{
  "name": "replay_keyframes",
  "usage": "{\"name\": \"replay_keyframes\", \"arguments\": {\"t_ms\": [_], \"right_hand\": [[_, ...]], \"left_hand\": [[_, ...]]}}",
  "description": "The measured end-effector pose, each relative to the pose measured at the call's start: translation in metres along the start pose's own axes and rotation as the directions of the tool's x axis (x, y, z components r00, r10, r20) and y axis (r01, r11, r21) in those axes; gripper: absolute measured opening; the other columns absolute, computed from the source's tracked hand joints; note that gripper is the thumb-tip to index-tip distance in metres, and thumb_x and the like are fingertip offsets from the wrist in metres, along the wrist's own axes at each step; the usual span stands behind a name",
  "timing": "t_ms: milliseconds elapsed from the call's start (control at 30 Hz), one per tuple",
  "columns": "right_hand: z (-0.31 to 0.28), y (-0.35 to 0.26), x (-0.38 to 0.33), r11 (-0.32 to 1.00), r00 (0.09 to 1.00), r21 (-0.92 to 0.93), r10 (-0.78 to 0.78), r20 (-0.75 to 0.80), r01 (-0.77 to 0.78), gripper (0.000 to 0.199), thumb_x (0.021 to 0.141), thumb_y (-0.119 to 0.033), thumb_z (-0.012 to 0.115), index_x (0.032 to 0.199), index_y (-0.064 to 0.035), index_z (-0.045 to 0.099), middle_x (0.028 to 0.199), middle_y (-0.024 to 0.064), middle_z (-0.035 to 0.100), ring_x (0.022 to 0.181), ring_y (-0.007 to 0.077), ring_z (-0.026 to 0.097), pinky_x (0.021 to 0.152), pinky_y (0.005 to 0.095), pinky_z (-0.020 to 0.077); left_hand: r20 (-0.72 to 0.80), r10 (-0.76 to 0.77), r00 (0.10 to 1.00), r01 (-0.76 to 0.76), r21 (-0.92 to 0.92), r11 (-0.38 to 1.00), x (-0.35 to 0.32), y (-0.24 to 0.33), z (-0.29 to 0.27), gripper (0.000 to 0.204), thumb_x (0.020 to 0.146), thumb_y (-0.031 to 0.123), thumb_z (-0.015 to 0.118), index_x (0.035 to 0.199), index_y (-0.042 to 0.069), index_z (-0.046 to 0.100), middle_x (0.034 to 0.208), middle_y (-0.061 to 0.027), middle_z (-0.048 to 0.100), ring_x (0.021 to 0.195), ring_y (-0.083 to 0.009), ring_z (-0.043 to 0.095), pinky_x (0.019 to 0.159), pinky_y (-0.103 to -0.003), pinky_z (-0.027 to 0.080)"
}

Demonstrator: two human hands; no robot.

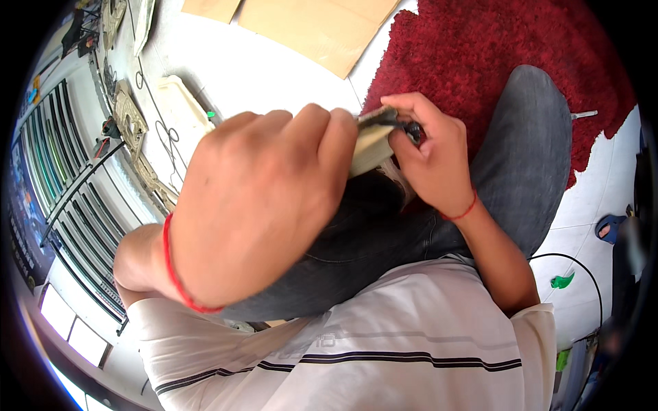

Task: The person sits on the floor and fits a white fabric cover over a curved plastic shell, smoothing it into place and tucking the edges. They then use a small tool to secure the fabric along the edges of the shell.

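My left hand (pixel 267 185), large and close in view, is closed with its knuckles upward around one end of a pale beige, block-like piece (pixel 370 155). Along that piece's top edge runs a dark, blackish strip (pixel 377 119). My right hand (pixel 439 154) pinches the other end between thumb and fingers, where a black, crumpled-looking bit (pixel 412 130) shows. My left fingers hide much of the piece, so its exact kind cannot be made out. Both hands hold it above my lap, over the dark grey jeans (pixel 528 151).
A red shaggy rug (pixel 466 48) lies ahead to the right, with a small white stick-like thing (pixel 585 115) on it. Flat cardboard (pixel 308 27) is on the white tiles. Beige plastic parts (pixel 185 103) and cables are at left, near a black-barred rack (pixel 75 198). A green scrap (pixel 562 281) lies right.
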State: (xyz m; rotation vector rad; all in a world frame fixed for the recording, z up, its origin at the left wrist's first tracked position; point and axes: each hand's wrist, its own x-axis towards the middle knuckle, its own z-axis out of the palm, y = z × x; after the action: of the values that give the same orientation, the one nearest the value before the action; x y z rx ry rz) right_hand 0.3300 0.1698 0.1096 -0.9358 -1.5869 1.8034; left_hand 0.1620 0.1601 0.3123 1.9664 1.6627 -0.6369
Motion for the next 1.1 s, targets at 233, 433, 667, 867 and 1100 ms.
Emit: {"name": "replay_keyframes", "arguments": {"t_ms": [233, 433, 667, 867, 1100], "right_hand": [[0.007, 0.017, 0.022, 0.996, 0.997, 0.036, 0.077, -0.011, -0.076, 0.026, 0.088, 0.0, 0.072, 0.113, 0.0003, 0.074, 0.092, 0.0182, 0.077, 0.063, 0.0208, 0.07, 0.058, 0.0325, 0.0509], [0.018, 0.027, 0.04, 0.993, 0.996, 0.08, 0.081, 0.024, -0.083, 0.029, 0.089, -0.003, 0.07, 0.117, 0.0001, 0.074, 0.092, 0.0201, 0.077, 0.072, 0.0276, 0.075, 0.07, 0.0386, 0.0584], [0.028, 0.032, 0.035, 0.999, 0.999, -0.032, 0.023, -0.036, -0.024, 0.021, 0.089, 0.0, 0.066, 0.109, 0.0012, 0.072, 0.099, 0.0251, 0.077, 0.095, 0.044, 0.075, 0.084, 0.0478, 0.0601], [0.038, 0.055, 0.032, 0.996, 0.997, -0.068, 0.055, -0.057, -0.058, 0.021, 0.087, -0.004, 0.074, 0.107, -0.0004, 0.071, 0.092, 0.0174, 0.076, 0.074, 0.0285, 0.068, 0.069, 0.0403, 0.0537], [0.038, 0.066, 0.035, 0.984, 0.985, -0.099, 0.135, -0.106, -0.145, 0.02, 0.085, -0.007, 0.073, 0.103, 0.0003, 0.069, 0.093, 0.0197, 0.076, 0.087, 0.0363, 0.072, 0.079, 0.0443, 0.0573]], "left_hand": [[-0.07, 0.035, 0.997, -0.018, 0.231, 0.973, 0.048, -0.017, 0.017, 0.019, 0.086, 0.008, 0.073, 0.105, 0.005, 0.068, 0.09, -0.0106, 0.07, 0.084, -0.0334, 0.072, 0.072, -0.045, 0.057], [-0.003, 0.082, 0.997, -0.079, 0.203, 0.976, 0.083, -0.044, 0.052, 0.014, 0.086, 0.008, 0.071, 0.1, 0.004, 0.073, 0.087, -0.0143, 0.075, 0.084, -0.0351, 0.075, 0.073, -0.045, 0.06], [0.1, 0.103, 0.99, -0.117, 0.149, 0.982, 0.1, -0.047, 0.067, 0.01, 0.084, 0.012, 0.075, 0.091, 0.005, 0.077, 0.084, -0.0161, 0.075, 0.085, -0.035, 0.076, 0.075, -0.046, 0.061], [0.137, 0.063, 0.989, -0.087, 0.173, 0.981, 0.108, -0.038, 0.083, 0.014, 0.082, 0.013, 0.074, 0.092, 0.014, 0.082, 0.087, -0.0122, 0.079, 0.082, -0.0341, 0.079, 0.073, -0.045, 0.063], [0.031, 0.11, 0.993, -0.113, 0.133, 0.985, 0.117, -0.037, 0.107, 0.017, 0.082, 0.008, 0.07, 0.094, 0.01, 0.082, 0.083, -0.016, 0.076, 0.079, -0.0343, 0.077, 0.072, -0.044, 0.062]]}}
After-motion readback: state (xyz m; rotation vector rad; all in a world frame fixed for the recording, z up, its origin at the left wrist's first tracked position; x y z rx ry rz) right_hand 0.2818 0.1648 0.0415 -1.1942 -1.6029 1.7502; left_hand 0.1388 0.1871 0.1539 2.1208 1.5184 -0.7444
